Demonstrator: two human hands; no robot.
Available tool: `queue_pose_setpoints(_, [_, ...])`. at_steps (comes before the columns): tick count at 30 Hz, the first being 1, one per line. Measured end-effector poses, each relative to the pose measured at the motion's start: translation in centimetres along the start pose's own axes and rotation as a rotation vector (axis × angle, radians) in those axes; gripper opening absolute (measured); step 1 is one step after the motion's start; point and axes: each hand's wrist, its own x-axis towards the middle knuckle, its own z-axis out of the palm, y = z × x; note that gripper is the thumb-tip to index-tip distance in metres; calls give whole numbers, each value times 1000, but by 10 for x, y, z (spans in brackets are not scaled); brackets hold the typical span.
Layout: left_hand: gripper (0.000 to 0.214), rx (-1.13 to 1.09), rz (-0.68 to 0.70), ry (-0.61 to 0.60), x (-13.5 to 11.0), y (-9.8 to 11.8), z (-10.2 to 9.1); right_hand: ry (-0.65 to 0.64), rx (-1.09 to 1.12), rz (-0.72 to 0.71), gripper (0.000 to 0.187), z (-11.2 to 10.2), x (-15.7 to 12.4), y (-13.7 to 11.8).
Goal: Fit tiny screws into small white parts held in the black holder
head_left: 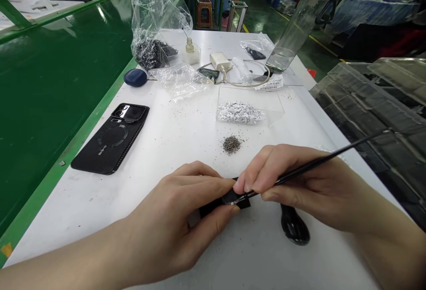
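My left hand (173, 219) pinches a small flat black part (213, 205) against the white table (186, 139), thumb and fingers closed on it. My right hand (299, 188) grips a thin black tool (319, 161) like a pen, its tip touching the black part near my left fingertips. Just beyond the hands lies a small pile of tiny dark grey bits (231, 144). A clear tray (248, 106) behind it holds a heap of small silvery pieces (238, 112). A glossy black object (294, 228) lies under my right hand.
A black phone (111, 138) lies face down at the left, beside a green partition (49, 86). Farther back are a blue oval case (135, 77), a plastic bag of dark parts (153, 28), a small bottle (189, 46), a white charger with cable (220, 60) and a clear bottle (289, 37). Clear plastic trays (372, 103) stand at the right.
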Motion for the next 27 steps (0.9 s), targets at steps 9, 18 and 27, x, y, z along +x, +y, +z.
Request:
queue_pose_setpoints(9, [17, -4, -11, -20, 1, 2, -2, 10, -32, -27, 7, 2, 3, 0])
queue_pose_setpoints(18, [18, -20, -17, -18, 1, 3, -2, 24, -8, -41, 11, 2, 3, 2])
queue_pose_setpoints(27, [20, -24, -21, -15, 2, 4, -3, 11, 27, -33, 16, 1, 2, 2])
